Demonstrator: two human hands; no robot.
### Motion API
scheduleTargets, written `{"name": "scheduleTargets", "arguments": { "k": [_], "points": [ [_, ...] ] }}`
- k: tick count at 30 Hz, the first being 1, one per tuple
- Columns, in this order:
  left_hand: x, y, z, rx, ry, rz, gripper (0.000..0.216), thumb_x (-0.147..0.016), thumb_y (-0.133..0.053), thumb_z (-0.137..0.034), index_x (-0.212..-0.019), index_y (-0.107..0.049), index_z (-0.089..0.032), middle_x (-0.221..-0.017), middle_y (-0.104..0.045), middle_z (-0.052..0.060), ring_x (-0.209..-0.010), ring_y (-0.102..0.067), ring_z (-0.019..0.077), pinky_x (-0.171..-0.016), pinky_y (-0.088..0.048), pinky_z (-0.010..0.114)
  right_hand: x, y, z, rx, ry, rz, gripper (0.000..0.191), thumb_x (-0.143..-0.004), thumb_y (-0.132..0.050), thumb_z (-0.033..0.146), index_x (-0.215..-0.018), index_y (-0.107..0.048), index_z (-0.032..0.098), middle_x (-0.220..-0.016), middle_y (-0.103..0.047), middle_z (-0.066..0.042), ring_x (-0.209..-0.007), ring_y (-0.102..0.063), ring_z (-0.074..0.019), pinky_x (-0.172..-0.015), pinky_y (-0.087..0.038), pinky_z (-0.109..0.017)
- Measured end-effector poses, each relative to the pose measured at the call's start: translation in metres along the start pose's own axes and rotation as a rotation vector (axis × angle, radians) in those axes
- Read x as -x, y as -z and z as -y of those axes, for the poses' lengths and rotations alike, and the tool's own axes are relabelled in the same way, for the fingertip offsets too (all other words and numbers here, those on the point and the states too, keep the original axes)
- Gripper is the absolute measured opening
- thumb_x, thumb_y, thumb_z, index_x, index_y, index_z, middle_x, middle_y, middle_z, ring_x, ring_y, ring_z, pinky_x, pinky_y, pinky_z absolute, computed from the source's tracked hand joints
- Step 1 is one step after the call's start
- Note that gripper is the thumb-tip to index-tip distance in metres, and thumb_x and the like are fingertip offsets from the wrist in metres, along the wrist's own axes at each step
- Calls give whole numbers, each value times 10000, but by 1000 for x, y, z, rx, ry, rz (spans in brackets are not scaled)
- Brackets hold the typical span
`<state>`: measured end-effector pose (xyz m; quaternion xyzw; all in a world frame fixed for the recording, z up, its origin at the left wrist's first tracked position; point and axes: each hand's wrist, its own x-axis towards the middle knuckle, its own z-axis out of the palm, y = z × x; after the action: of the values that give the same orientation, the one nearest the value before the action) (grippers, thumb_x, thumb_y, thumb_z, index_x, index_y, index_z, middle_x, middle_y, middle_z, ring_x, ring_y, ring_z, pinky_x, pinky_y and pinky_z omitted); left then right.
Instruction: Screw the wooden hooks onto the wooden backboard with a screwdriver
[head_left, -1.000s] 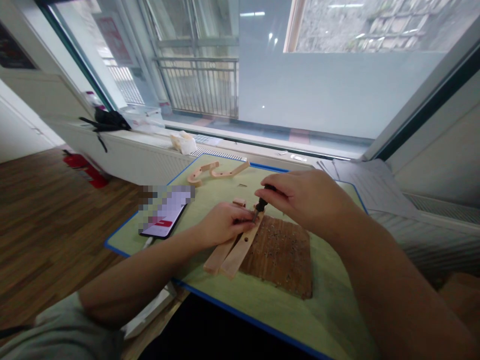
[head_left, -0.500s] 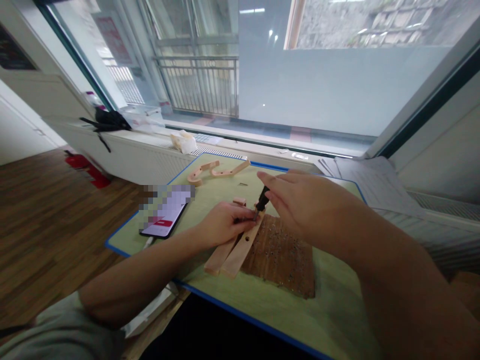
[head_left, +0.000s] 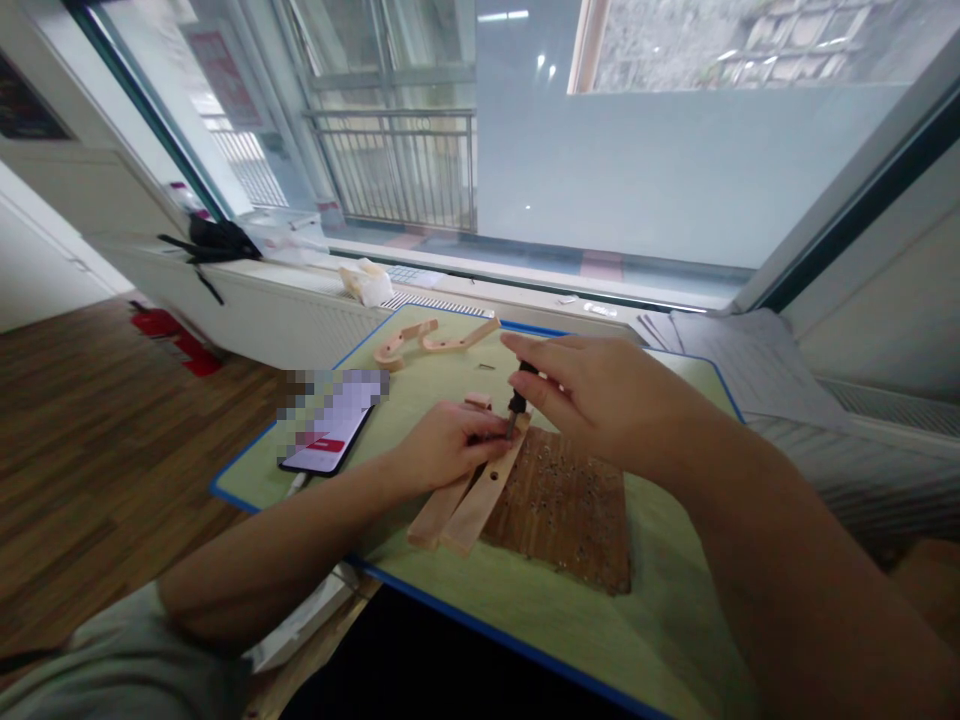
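Note:
A black-handled screwdriver [head_left: 522,390] stands nearly upright, its shaft pointing down at a pale wooden strip [head_left: 480,500]. My right hand [head_left: 589,385] is closed about the handle, with the index finger stretched over its top. My left hand [head_left: 457,440] grips the strip from the left, thumb and fingertips pressed close beside the screwdriver's tip. Whatever lies right under the tip is hidden by those fingers. The strip has a dark round hole and rests partly on a brown board [head_left: 570,510] full of small holes. Left of it lies a second wooden strip [head_left: 435,515], partly under my left hand.
Two curved wooden pieces [head_left: 401,345] lie at the far side of the green, blue-edged tabletop [head_left: 675,620]. A small metal pin [head_left: 486,367] sits nearby. On the left is a phone [head_left: 337,425] with a cable. Papers [head_left: 750,360] lie beyond the right edge, by the window sill.
My right hand has shifted slightly to the left and turned about the screwdriver, which now stands more upright. My left hand and the wooden strips have barely moved.

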<state>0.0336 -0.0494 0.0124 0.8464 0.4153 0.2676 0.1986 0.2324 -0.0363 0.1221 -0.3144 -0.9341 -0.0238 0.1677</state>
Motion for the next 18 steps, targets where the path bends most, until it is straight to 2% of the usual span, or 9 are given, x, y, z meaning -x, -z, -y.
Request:
{"name": "scheduleTargets", "arguments": {
  "k": [2,5,7,9,13,16,18],
  "points": [
    [0,-1,0,0,-1,-4,189,-876,-569,-273,-942,-735,-212,-835,-713,32,-874,-625,159,-803,-470,267,1,2,-1,-12,13,28,386,-948,-377,277,-1248,-594,170,-1022,-727,-94,-822,-642,-168,-702,-408,-274],
    [0,-2,2,0,-8,-10,177,-875,-573,-265,-932,-733,-215,-854,-717,20,-861,-626,147,-795,-464,259,0,3,0,-6,-44,28,319,-928,-439,350,-1013,-694,178,-856,-725,-67,-693,-610,-152,-639,-373,-271],
    [0,-3,3,1,-4,-8,173,-875,-576,-270,-917,-734,-214,-843,-713,13,-842,-624,140,-777,-459,253,-3,0,1,8,-88,-1,344,-910,-473,419,-887,-712,173,-780,-709,-60,-655,-590,-148,-621,-355,-270],
    [0,-3,3,3,2,-2,175,-876,-576,-274,-920,-734,-213,-837,-710,13,-851,-621,142,-776,-457,253,-5,-4,2,8,-88,-47,336,-909,-478,406,-940,-715,170,-795,-711,-65,-680,-596,-151,-636,-360,-270],
    [0,-2,2,6,8,6,185,-883,-564,-267,-927,-734,-207,-844,-711,23,-867,-619,151,-795,-459,262,-3,-8,-1,-64,13,-129,358,-915,-463,308,-1202,-633,177,-973,-722,-86,-803,-622,-165,-705,-404,-275],
    [0,-1,0,2,10,-4,187,-883,-564,-270,-924,-735,-207,-854,-713,25,-849,-620,150,-779,-461,263,0,-7,-4,-108,119,-98,364,-919,-434,268,-1217,-621,175,-1075,-708,-93,-897,-625,-172,-762,-421,-280],
    [0,-1,0,-3,1,-8,183,-882,-565,-267,-909,-734,-204,-854,-714,24,-847,-619,150,-774,-458,261,0,-6,-6,-106,122,-64,350,-920,-425,256,-1191,-633,179,-1051,-715,-83,-881,-625,-165,-746,-413,-271]
  ]
}}
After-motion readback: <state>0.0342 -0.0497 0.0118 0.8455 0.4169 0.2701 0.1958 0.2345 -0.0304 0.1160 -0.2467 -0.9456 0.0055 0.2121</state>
